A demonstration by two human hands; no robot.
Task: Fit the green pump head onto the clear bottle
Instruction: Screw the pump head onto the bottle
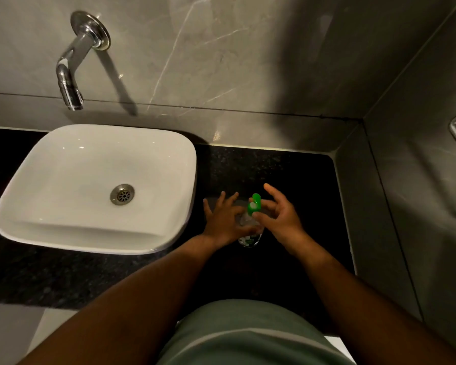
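Observation:
The clear bottle (249,239) stands on the black counter, right of the basin, with a green and white label low on its front. The green pump head (253,204) sits on top of its neck, nozzle pointing away from me. My left hand (223,221) grips the bottle's body from the left, thumb across the front, other fingers spread. My right hand (279,216) pinches the pump head's collar between thumb and fingertips, index finger raised. Most of the bottle is hidden behind my hands.
A white basin (63,227) sits on the black stone counter (287,169) to the left, a chrome wall tap (69,75) above it. Grey tiled walls close the back and right side. My green shirt fills the bottom edge.

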